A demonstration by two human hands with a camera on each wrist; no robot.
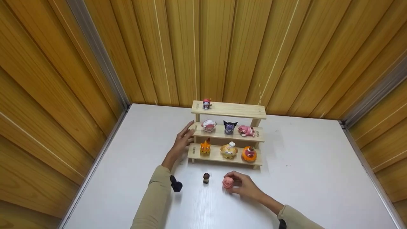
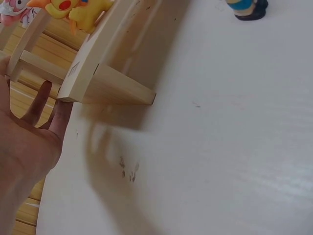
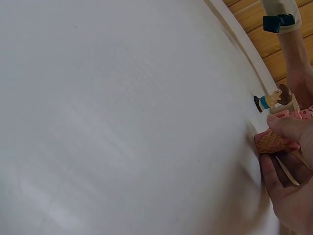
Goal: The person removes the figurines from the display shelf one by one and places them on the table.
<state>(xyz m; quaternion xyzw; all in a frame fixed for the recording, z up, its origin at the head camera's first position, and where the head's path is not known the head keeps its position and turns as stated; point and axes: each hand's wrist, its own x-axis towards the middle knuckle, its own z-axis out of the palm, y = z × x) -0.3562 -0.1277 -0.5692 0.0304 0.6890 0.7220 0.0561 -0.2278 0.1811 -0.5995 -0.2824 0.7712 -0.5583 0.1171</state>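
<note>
Between the thumb and fingers of my right hand (image 1: 244, 186) is a small pink figurine (image 1: 227, 182), low over the white table in front of the shelf. The right wrist view shows its waffle-patterned base (image 3: 270, 143) close to the tabletop. My left hand (image 1: 182, 142) touches the left end of a three-tier wooden shelf (image 1: 227, 110), its fingers extended along the wood; in the left wrist view, fingertips (image 2: 59, 115) meet the lowest tier's end. Left of the pink figurine stands a little brown-haired figurine (image 1: 206, 178), with a blue top in the right wrist view.
One red-hooded figurine (image 1: 206, 104) is on the top tier. The middle tier bears a white-and-pink one (image 1: 209, 126), a black-eared one (image 1: 229, 127) and a pink one (image 1: 246, 130). Below are an orange one (image 1: 205, 147), a chef-hatted one (image 1: 229, 150) and an orange round one (image 1: 249, 154).
</note>
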